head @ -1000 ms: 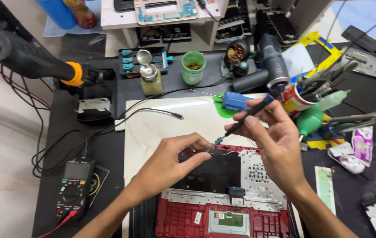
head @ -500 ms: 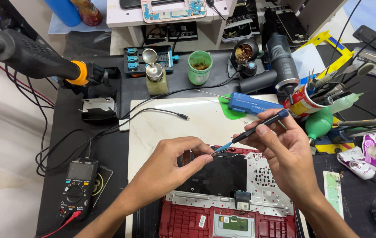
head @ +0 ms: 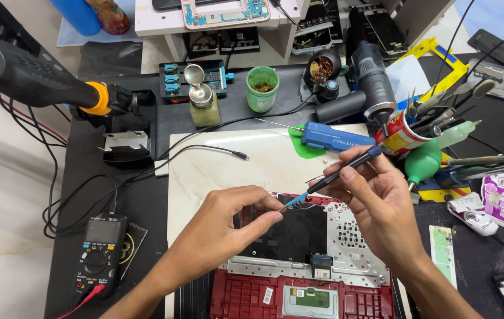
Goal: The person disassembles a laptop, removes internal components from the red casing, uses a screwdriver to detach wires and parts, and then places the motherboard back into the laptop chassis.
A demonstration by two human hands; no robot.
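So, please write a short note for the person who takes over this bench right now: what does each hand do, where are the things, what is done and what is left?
Left hand: thumb and forefinger pinched near the tool tip, over the top edge of the opened red laptop. I cannot tell if they grip a small part.
Right hand: holds a thin black screwdriver like a pen, blue tip down at the laptop's top edge.
Things: laptop lies open on the white mat; multimeter at the left; blue tool handle behind.
Done: cover is off, the inside is exposed.
Left: work at the top edge is still in progress; laptop not closed.
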